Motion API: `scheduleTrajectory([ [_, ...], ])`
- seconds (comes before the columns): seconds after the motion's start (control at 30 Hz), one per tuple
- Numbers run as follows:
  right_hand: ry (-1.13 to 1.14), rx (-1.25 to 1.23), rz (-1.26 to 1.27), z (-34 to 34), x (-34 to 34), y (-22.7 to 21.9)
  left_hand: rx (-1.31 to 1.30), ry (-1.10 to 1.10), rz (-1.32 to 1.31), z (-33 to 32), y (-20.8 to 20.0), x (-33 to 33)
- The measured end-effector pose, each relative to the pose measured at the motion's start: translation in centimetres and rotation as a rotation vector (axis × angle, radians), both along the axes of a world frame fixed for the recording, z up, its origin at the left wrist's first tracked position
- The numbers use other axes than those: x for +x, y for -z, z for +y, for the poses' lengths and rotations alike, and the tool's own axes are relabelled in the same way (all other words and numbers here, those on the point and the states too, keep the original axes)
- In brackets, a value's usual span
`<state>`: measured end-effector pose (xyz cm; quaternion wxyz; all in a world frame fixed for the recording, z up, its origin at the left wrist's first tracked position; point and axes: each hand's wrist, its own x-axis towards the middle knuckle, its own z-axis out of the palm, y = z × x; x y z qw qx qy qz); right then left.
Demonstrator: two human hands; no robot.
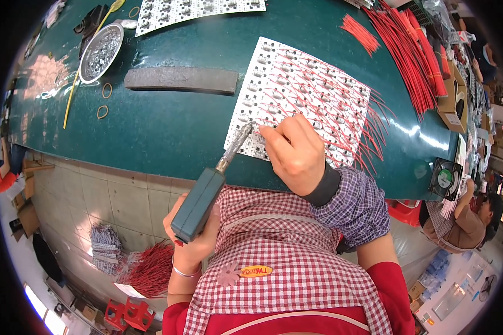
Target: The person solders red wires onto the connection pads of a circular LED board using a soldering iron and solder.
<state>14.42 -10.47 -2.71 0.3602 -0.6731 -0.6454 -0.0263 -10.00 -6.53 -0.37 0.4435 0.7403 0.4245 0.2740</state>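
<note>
A white circuit board panel [265,61] with rows of small dark parts lies on the green table. Thin red wires [369,139] stand out from much of it and trail past its right edge. My left hand [194,252] is wrapped round the handle of a dark green soldering gun [200,202]. The gun's metal tip reaches the board's lower left part. Beside that tip, the fingers of my right hand [296,153] are pinched together just over the board, seemingly on a red wire; the wire's end is mostly hidden by the fingers.
A grey bar [181,79] lies left of the panel, near a metal bowl [101,53] of small shiny pieces and rubber bands. Another panel [201,8] lies at the far edge. Red wire bundles [405,56] and a small black fan [446,178] are on the right. A co-worker [458,223] sits beyond.
</note>
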Motion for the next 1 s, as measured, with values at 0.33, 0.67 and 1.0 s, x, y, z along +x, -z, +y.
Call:
scheduleTrajectory([
  [0.33, 0.001, -0.032, -0.047, -0.1, -0.1, 0.1, -0.021, -0.026, -0.034, -0.3, 0.4, -0.5],
  [0.67, 0.003, -0.033, 0.017, -0.3, -0.1, -0.4, -0.213, -0.143, -0.161, -1.8, 1.1, -2.5],
  [1.0, 0.005, -0.065, 0.055, -1.1, -0.4, -0.3, -0.274, -0.178, -0.147, -1.8, 0.0, -2.0],
])
